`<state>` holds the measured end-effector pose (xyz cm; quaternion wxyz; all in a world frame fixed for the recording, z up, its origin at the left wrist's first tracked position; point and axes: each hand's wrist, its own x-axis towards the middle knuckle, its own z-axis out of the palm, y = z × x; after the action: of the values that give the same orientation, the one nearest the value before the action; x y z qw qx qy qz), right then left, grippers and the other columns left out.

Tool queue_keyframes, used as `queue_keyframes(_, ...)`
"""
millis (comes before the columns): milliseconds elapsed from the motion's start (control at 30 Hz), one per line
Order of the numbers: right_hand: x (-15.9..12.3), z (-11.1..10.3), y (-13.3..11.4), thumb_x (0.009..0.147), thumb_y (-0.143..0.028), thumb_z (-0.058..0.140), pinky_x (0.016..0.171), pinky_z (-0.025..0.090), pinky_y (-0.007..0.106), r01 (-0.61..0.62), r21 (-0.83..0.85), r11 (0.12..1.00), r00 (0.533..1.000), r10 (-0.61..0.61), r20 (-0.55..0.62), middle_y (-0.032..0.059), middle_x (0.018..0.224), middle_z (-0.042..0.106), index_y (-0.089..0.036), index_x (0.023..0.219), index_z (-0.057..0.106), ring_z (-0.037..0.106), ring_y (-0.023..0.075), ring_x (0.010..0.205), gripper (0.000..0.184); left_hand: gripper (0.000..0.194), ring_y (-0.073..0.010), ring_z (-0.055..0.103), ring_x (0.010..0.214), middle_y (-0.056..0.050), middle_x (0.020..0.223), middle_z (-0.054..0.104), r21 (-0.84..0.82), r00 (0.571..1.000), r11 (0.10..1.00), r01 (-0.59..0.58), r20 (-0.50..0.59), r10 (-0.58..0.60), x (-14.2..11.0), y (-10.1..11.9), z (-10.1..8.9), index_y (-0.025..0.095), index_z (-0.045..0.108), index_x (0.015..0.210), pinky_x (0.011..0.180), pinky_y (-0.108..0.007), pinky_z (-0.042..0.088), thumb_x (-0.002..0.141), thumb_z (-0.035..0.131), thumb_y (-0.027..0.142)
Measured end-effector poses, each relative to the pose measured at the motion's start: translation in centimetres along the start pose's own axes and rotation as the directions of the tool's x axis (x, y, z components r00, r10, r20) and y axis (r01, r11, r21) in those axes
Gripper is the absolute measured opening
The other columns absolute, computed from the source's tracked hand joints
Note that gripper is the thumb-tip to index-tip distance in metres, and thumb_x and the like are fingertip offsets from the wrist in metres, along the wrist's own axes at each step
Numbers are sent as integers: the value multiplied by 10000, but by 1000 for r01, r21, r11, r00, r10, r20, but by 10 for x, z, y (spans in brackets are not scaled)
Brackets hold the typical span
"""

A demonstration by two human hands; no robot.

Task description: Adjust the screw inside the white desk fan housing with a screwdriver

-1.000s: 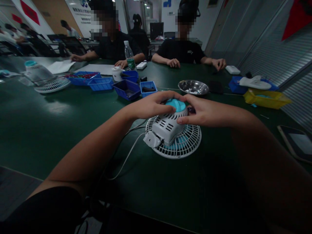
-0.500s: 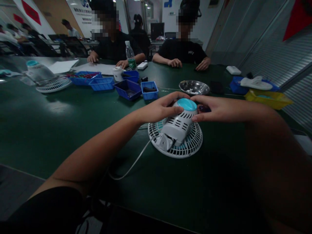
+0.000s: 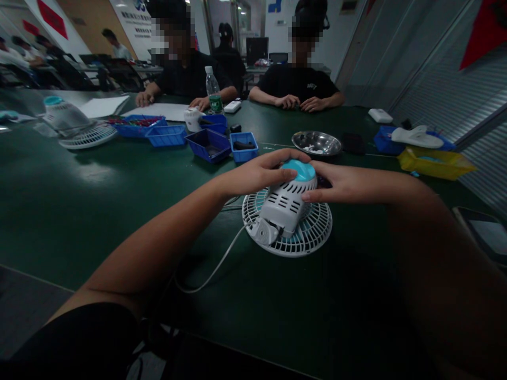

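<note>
A white electric fan (image 3: 283, 203) lies grille-down on the green table, its motor housing upward and a turquoise knob (image 3: 301, 171) on top. My left hand (image 3: 263, 171) curls round the far left of the housing top, thumb on the knob. From the other side my right hand (image 3: 336, 182) grips the housing, with its thumb on the near face and its other fingers mostly hidden behind. Something dark shows under the right palm; I cannot make out what it is. A white cord (image 3: 222, 269) runs from the fan toward the table's near edge.
Several blue bins (image 3: 208, 145) stand beyond the fan, with a steel bowl (image 3: 317, 142) to their right. At the right are a yellow bin (image 3: 433, 162) and a phone-like device (image 3: 485, 232). Another fan (image 3: 75, 124) lies far left. Two people sit opposite, near a bottle (image 3: 214, 92).
The fan's housing and both hands shifted right, then slightly back left, and the knob looks turned. Opposite, the right-hand person's hands came together.
</note>
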<state>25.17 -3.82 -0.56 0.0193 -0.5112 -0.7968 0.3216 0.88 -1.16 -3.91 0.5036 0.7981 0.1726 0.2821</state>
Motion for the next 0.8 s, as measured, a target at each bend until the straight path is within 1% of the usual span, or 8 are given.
queue_keyframes(100,1,2,-2,759,-728,705,1205,498,593,1,1,1000,1000,-1,-1,85,1501,643,-276,1454,541,622,385,1368,846,447,-201,662,1097,-98,1274,694,23,1000,1000,-5,-6,5,0,-2,-1,193,625,1340,928,-308,540,965,691,426)
queue_keyframes(233,1,3,-2,752,-722,717,1223,483,598,-11,26,1000,1000,10,7,85,1486,650,-274,1469,530,608,384,1390,866,463,-203,663,1083,-113,1278,688,107,1000,994,17,-8,-17,-2,4,-1,174,621,1337,914,-314,540,978,664,463)
queue_keyframes(400,1,4,-3,752,-719,724,1219,490,594,-8,51,999,1000,7,26,90,1477,654,-275,1479,514,608,381,1392,878,496,-196,665,1020,-119,1244,683,153,999,987,46,-8,-45,-2,10,-3,152,604,1324,875,-311,538,951,686,468)
queue_keyframes(533,1,4,-5,765,-728,711,1228,480,592,-17,56,998,999,15,31,88,1512,631,-282,1479,505,590,390,1414,867,520,-165,625,917,-97,1157,659,208,999,977,52,-18,-49,-1,10,-2,149,554,1308,781,-288,519,949,662,509)
queue_keyframes(633,1,3,-5,771,-729,705,1225,477,597,-12,43,999,1000,10,29,79,1514,631,-293,1476,508,586,395,1416,851,483,-164,587,877,-72,1065,634,310,997,949,62,-66,-43,0,10,4,167,514,1244,738,-287,493,949,652,524)
queue_keyframes(733,1,3,-4,767,-714,715,1220,475,608,-9,23,1000,1000,8,24,89,1472,661,-285,1467,516,583,409,1418,844,436,-189,575,929,-83,1075,616,396,989,917,54,-146,4,1,10,11,172,493,1160,790,-314,489,942,652,515)
queue_keyframes(800,1,3,-5,769,-706,717,1220,474,611,-5,15,1000,1000,5,22,90,1456,673,-287,1459,524,574,417,1428,831,432,-199,577,954,-89,1096,617,402,986,914,58,-165,11,1,10,13,172,490,1150,822,-323,494,941,647,517)
